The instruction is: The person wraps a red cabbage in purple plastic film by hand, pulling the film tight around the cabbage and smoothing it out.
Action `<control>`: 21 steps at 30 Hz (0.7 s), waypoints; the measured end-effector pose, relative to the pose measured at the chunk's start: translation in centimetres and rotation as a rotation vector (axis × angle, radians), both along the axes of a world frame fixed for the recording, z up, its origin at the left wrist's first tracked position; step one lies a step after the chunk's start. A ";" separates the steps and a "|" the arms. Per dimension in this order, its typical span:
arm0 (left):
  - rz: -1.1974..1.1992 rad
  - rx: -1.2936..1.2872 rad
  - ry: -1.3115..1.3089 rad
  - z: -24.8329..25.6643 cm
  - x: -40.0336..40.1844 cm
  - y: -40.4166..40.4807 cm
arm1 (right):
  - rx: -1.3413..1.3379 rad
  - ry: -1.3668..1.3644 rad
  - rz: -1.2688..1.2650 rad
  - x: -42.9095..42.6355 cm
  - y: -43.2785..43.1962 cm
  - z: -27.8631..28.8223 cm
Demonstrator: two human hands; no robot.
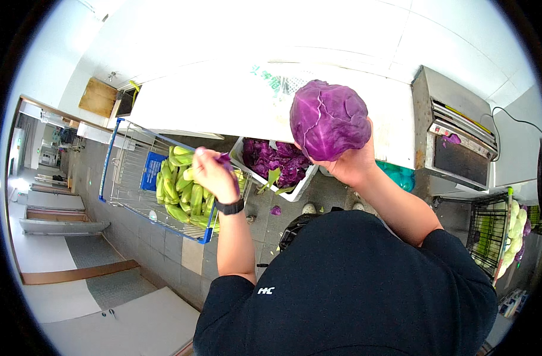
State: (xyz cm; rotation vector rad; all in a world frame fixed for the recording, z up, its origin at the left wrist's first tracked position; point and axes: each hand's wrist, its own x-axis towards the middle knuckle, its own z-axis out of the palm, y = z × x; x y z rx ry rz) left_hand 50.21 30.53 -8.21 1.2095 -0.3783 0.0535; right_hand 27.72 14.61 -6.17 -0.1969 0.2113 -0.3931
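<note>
My right hand (357, 162) holds up a whole red cabbage (331, 118) from below, over the front edge of the white counter (235, 107). Away to the left, my left hand (213, 175), with a black band on its wrist, grips a torn purple cabbage leaf (226, 162) above the shopping cart's near end. Between my hands and lower down, a white crate (303, 189) holds many loose red cabbage leaves (275, 160) and some green leaves.
The shopping cart (135, 202) carries corn cobs in green husks (180, 191). A wrapping machine (460, 133) bears a scrap of leaf. Another cart (486, 236) with pale cabbages stands at the right. A purple leaf (276, 210) lies on the tiled floor.
</note>
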 end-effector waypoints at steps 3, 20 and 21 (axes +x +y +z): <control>-0.108 0.565 -0.242 -7.2 4.3 -0.2 | -0.004 -0.047 0.026 0.2 0.3 -0.3; -0.536 0.592 -0.741 5.9 -5.5 -1.7 | -0.248 0.222 -0.018 0.0 2.4 -1.6; -0.430 0.719 -0.872 6.2 -5.7 -1.5 | -0.240 0.196 -0.028 0.1 2.3 -1.9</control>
